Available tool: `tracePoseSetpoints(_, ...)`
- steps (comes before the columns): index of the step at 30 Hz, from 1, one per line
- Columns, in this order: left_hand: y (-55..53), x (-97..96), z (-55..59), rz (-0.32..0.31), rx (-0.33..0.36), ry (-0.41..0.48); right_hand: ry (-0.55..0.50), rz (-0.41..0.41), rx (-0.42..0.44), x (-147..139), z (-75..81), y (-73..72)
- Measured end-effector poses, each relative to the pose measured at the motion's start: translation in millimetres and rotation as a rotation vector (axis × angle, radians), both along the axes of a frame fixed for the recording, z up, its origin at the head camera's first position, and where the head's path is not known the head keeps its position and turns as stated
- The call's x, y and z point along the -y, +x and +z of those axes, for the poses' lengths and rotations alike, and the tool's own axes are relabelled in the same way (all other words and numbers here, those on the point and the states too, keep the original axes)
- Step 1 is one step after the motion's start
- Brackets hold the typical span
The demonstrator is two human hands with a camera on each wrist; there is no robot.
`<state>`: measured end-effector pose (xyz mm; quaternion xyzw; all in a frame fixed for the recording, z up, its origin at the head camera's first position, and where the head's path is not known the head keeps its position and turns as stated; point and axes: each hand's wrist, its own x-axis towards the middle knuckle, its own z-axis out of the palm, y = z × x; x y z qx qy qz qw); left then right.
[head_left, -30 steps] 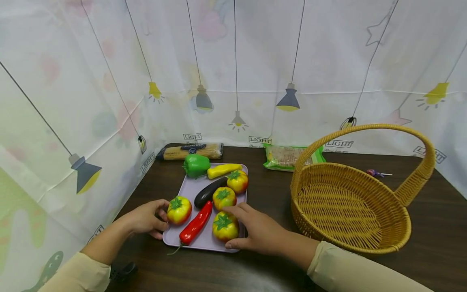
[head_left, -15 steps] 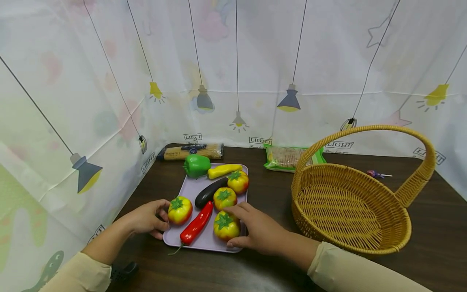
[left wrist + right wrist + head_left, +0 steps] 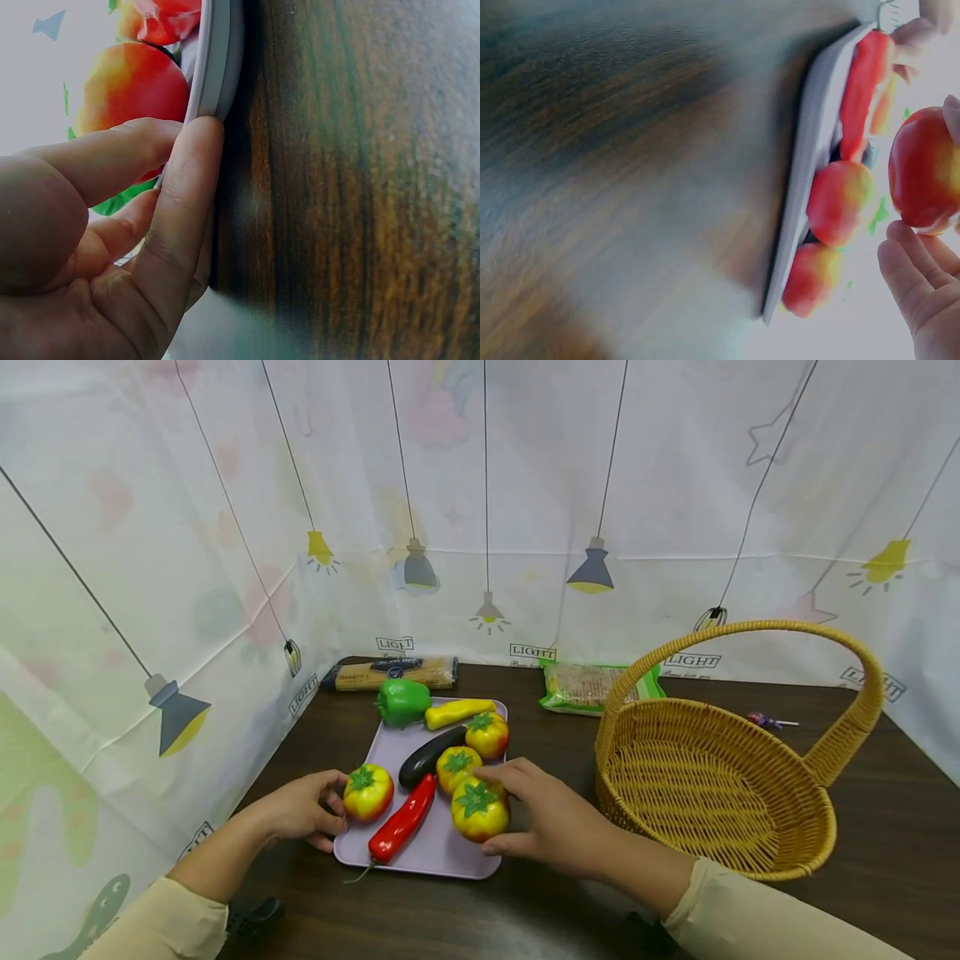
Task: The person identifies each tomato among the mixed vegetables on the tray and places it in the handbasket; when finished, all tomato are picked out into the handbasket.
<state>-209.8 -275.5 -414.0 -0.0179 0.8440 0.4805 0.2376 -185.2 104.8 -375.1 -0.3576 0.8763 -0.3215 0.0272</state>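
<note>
On the left, my left hand (image 3: 311, 810) pinches the near-left rim of the lilac tray (image 3: 450, 860); the left wrist view has thumb and fingers right at the rim. A red-yellow tomato (image 3: 368, 792) sits beside those fingertips. My right hand (image 3: 551, 818) grips another tomato (image 3: 922, 172) between thumb and fingers, raised above the tray in the right wrist view. Still lying on the tray are two more tomatoes (image 3: 487, 735), a red chili pepper (image 3: 403, 822), an eggplant (image 3: 431, 758), a yellow pepper (image 3: 459, 712) and a green bell pepper (image 3: 403, 702).
To the right stands a wicker basket (image 3: 622, 810) with a tall arched handle. A spaghetti pack (image 3: 393, 673) and a green-edged food packet (image 3: 585, 685) lie along the back. Behind the basket is a lollipop (image 3: 765, 720). A printed curtain closes off the table's back and left.
My right hand has lifted the nearest tomato off the tray and shifted it slightly right. The left hand has stayed at the tray's rim.
</note>
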Motion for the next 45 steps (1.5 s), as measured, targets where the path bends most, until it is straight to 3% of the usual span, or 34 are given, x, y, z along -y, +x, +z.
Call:
tracePoseSetpoints(4,-0.2,0.2,-0.9,-0.004,0.0,-0.007,-0.054,-0.012,-0.006,-9,7.2,3.4)
tracePoseSetpoints(11,0.2,0.4,-1.8,-0.001,0.002,-0.017,-0.172,-0.031,0.082,-24,16.8,7.0)
tracePoseSetpoints(15,-0.8,0.5,-3.5,0.011,0.013,-0.034,-0.195,-0.043,0.091,-36,20.5,9.4)
tracePoseSetpoints(26,0.5,0.1,-3.8,0.023,0.013,-0.032,-0.118,-0.159,0.095,-75,39.4,21.3)
tracePoseSetpoints(34,0.3,2.6,-3.1,-0.011,-0.008,-0.008,-0.083,-0.198,0.043,-104,50.1,25.8)
tracePoseSetpoints(39,0.5,2.9,-2.8,-0.014,-0.004,-0.009,-0.063,-0.219,0.016,-122,53.6,25.3)
tracePoseSetpoints(45,0.6,1.7,-2.2,-0.015,-0.007,-0.002,0.021,-0.303,-0.024,-144,56.0,15.8)
